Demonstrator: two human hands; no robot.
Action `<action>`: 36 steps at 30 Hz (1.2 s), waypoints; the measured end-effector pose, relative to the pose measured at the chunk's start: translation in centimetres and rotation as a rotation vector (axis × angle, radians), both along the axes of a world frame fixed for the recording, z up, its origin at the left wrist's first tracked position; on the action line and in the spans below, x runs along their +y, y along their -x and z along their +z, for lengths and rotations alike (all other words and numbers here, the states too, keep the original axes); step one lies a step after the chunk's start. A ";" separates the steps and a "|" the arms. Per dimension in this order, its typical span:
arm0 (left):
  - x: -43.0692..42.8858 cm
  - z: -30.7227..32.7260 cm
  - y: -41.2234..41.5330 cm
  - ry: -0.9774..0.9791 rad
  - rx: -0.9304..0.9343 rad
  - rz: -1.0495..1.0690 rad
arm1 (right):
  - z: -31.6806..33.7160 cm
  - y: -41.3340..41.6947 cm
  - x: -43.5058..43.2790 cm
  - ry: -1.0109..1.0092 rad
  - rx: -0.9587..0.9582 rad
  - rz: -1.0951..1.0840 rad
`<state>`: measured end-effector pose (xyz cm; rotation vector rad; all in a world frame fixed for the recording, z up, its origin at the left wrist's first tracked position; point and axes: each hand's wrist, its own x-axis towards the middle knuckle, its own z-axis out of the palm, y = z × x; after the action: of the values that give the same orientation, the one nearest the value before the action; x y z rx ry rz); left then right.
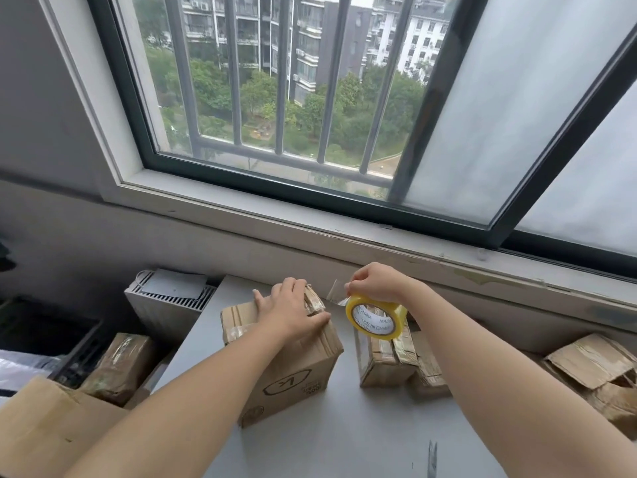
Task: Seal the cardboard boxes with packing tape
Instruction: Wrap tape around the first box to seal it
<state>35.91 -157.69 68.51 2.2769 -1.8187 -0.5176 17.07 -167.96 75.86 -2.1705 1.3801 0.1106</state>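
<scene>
Nearest, the grey table (344, 443) lies bare across its front, the widest open stretch in view, apart from a thin dark thing (432, 458) too blurred to name. A large carton (41, 426) stands off the table's left edge. Further in, the cardboard box (293, 374) with a printed logo stands on the table, its left corner close to the table's left edge. The left hand (289, 308) lies flat on its top, fingers straight and spread, the thumb along the near right edge of the lid. A narrow strip of bare table separates this box from a cluster of taped boxes (396, 360) to its right. Above that cluster the right hand (375, 281) pinches the top of the yellow tape roll (375, 317) with curled fingers and holds it in the air. A short clear tape strip (336, 293) runs from the roll toward the box's far right corner, where the two hands are close together but not touching. Torn cardboard (593, 367) crowds the table's right end. Off the left edge are a wrapped parcel (117, 363) and a white vented unit (165, 305). Behind everything runs the window sill (310, 236), just past the table's far edge, below the barred window (275, 98).
</scene>
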 end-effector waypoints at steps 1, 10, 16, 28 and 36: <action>0.0 -0.2 0.3 -0.011 -0.028 -0.008 | 0.0 0.1 0.0 -0.001 0.006 0.001; 1.5 0.0 -7.2 0.094 0.374 0.062 | 2.6 -2.1 0.6 -0.008 -0.025 0.055; 6.2 -0.4 -12.2 0.157 0.637 0.269 | 4.3 -8.6 2.0 -0.017 0.056 0.223; 13.5 -5.3 -13.9 -0.151 0.453 -0.028 | 4.1 -13.6 5.0 -0.045 0.138 0.323; 11.4 -5.7 -12.7 0.024 0.585 -0.089 | 3.1 -11.5 5.4 -0.062 0.206 0.255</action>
<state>48.61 -146.25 62.82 1.7693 -1.6075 -1.0373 28.56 -162.58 78.95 -2.3247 1.1804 0.4782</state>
